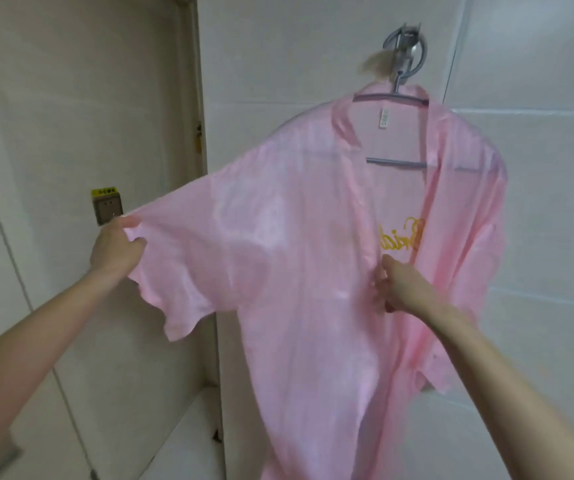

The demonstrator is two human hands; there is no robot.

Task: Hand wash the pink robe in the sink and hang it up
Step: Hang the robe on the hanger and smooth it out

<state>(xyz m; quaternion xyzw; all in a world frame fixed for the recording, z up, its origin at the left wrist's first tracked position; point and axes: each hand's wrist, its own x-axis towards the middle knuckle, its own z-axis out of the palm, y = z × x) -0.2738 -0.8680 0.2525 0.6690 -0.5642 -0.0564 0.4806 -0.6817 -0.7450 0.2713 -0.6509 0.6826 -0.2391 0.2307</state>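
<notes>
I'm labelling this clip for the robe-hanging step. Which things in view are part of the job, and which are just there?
Part of the job: pink robe, hanger, wall hook, left hand, right hand.

Just there: wall socket, door frame, tiled wall.

My left hand [116, 249] pinches the sleeve hem of the thin pink satin robe [313, 254] on its grey metal hanger [396, 98], my right hand [405, 287] gripping the front edge.

Both bare arms reach forward and up. The left hand [114, 249], out to the left, pinches the sleeve hem of the thin pink robe [296, 271]. The right hand [401, 287], lower and nearer centre, grips its front edge.
</notes>
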